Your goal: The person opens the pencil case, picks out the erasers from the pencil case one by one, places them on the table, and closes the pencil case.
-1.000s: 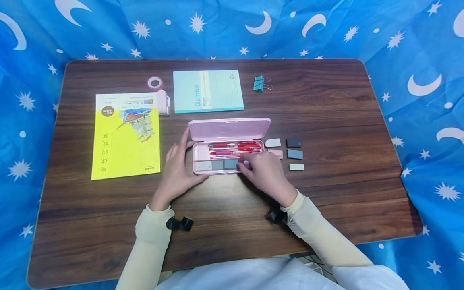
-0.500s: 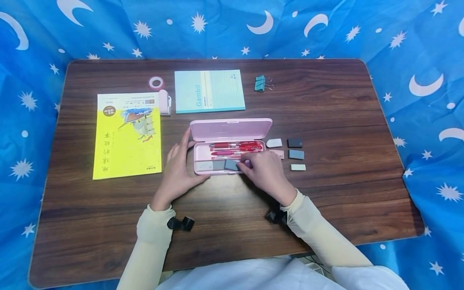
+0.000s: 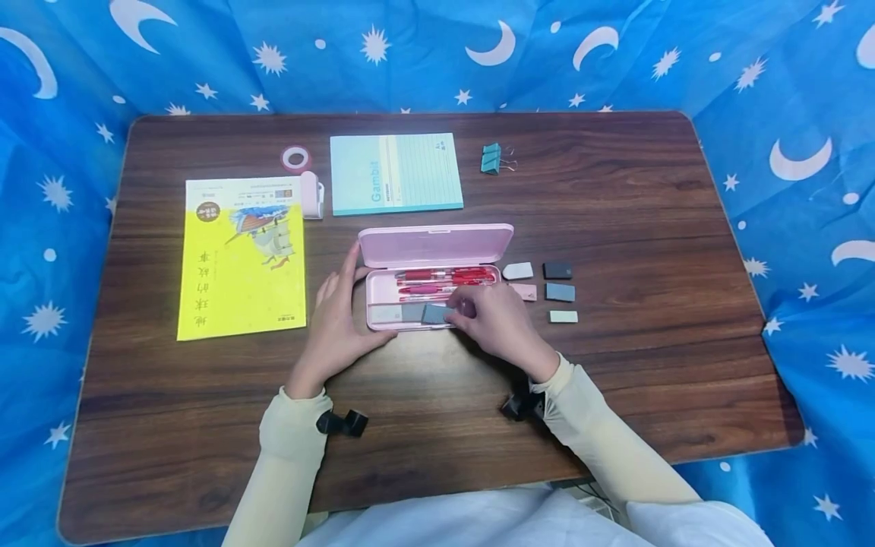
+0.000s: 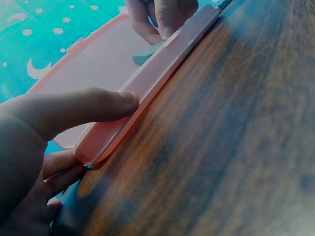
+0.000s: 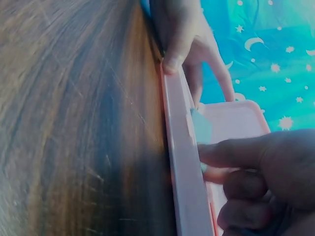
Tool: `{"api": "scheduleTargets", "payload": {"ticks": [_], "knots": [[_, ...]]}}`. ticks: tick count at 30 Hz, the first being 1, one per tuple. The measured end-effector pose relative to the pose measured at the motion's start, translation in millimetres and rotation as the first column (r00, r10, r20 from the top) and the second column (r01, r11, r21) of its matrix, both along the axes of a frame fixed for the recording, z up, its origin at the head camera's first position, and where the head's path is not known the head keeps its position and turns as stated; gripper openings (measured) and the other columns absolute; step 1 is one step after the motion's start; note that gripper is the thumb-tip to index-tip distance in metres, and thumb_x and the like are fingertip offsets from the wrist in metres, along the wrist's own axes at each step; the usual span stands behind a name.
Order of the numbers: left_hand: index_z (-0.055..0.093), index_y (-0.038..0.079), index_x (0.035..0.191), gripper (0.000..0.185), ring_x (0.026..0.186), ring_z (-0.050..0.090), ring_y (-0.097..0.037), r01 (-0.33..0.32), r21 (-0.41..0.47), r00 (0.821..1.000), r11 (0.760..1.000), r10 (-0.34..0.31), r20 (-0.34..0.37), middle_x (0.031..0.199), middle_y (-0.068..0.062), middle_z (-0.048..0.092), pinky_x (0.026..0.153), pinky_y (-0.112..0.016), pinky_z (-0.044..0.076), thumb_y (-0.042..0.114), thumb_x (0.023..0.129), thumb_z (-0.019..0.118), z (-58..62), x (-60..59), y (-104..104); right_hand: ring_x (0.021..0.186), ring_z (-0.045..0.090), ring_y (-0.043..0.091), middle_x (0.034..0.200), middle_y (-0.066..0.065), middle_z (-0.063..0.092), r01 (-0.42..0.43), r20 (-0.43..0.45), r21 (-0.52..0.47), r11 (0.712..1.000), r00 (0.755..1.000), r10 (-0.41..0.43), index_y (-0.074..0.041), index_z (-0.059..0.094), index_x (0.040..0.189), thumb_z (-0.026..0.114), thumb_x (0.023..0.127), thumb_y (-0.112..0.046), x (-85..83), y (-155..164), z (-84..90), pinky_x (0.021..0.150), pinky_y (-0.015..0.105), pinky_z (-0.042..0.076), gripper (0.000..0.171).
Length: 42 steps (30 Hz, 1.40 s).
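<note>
Dark wood-grain table, blue moon-and-star curtain behind

Study desk, notebook, starry blue cloth

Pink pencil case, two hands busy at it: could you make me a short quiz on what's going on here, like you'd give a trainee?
1. What does the right hand pinch?
a) a red pen
b) a gray-blue eraser
c) a roll of tape

2. True or false: the left hand touches the pink pencil case.

3. How many erasers can you see on the table to the right of the pink pencil case?

Key: 1. b. 2. True; its thumb is at the front edge. 3. Five: white, dark, pink, blue and pale green.
</note>
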<state>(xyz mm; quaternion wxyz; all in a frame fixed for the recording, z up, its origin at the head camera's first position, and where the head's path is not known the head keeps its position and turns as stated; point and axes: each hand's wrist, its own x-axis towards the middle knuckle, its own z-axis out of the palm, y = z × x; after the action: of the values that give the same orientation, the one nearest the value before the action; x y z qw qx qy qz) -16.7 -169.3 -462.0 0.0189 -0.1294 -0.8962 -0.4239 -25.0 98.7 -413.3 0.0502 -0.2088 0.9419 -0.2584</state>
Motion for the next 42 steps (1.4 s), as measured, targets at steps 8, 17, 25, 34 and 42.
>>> {"api": "scheduleTargets", "payload": {"ticks": [8, 17, 25, 34, 42], "knots": [[0.002, 0.032, 0.163, 0.138, 0.135, 0.043, -0.03, 0.001, 0.009, 1.0, 1.0, -0.001, 0.0, 0.145, -0.008, 0.057, 0.121, -0.055, 0.015, 0.038, 0.062, 0.096, -0.7, 2.8, -2, 0.052, 0.043, 0.008, 0.06, -0.007, 0.047, 0.02, 0.165, -0.278, 0.96, 0.986, 0.027, -0.011, 0.07, 0.089, 0.078, 0.087, -0.012, -6.4, 34, 26.6, 0.048, 0.023, 0.033, 0.008], [0.003, 0.033, 0.163, 0.138, 0.134, 0.044, -0.031, -0.003, 0.019, 1.0, 1.0, 0.003, 0.008, 0.143, -0.009, 0.058, 0.12, -0.057, 0.015, 0.037, 0.062, 0.096, 0.6, 5.1, -3, 0.054, 0.045, 0.009, 0.06, -0.008, 0.048, -0.088, 0.334, 0.071, 0.994, 0.941, 0.06, -0.014, 0.062, 0.084, 0.075, 0.086, -0.012, -17.0, 100, 37.9, 0.052, 0.027, 0.034, 0.013], [0.001, 0.036, 0.162, 0.138, 0.135, 0.043, -0.027, -0.009, 0.033, 1.0, 0.999, 0.008, 0.029, 0.145, -0.006, 0.057, 0.122, -0.054, 0.013, 0.038, 0.062, 0.096, 2.4, 5.0, -2, 0.055, 0.046, 0.01, 0.062, -0.008, 0.05, -0.143, 0.382, 0.133, 0.981, 0.921, 0.082, -0.016, 0.06, 0.08, 0.074, 0.082, -0.009, -21.5, 111, 31.8, 0.053, 0.028, 0.034, 0.016], [0.001, 0.035, 0.163, 0.138, 0.136, 0.042, -0.027, 0.002, 0.034, 1.0, 0.999, -0.003, 0.028, 0.146, -0.006, 0.056, 0.122, -0.054, 0.013, 0.038, 0.063, 0.096, 4.1, 4.0, 0, 0.059, 0.051, 0.016, 0.062, -0.006, 0.053, -0.109, 0.301, 0.327, 0.939, 0.954, 0.006, -0.018, 0.063, 0.078, 0.076, 0.08, -0.02, -21.3, 107, 32.0, 0.052, 0.032, 0.038, 0.013], [0.001, 0.035, 0.163, 0.137, 0.133, 0.043, -0.028, 0.013, 0.026, 0.999, 1.0, -0.014, 0.029, 0.146, -0.007, 0.056, 0.122, -0.054, 0.014, 0.039, 0.063, 0.095, 4.8, 1.8, 2, 0.059, 0.053, 0.019, 0.064, -0.003, 0.057, -0.027, 0.25, 0.395, 0.918, 0.965, -0.079, -0.016, 0.065, 0.078, 0.075, 0.085, -0.025, -15.9, 101, 30.6, 0.05, 0.036, 0.039, 0.015]]}}
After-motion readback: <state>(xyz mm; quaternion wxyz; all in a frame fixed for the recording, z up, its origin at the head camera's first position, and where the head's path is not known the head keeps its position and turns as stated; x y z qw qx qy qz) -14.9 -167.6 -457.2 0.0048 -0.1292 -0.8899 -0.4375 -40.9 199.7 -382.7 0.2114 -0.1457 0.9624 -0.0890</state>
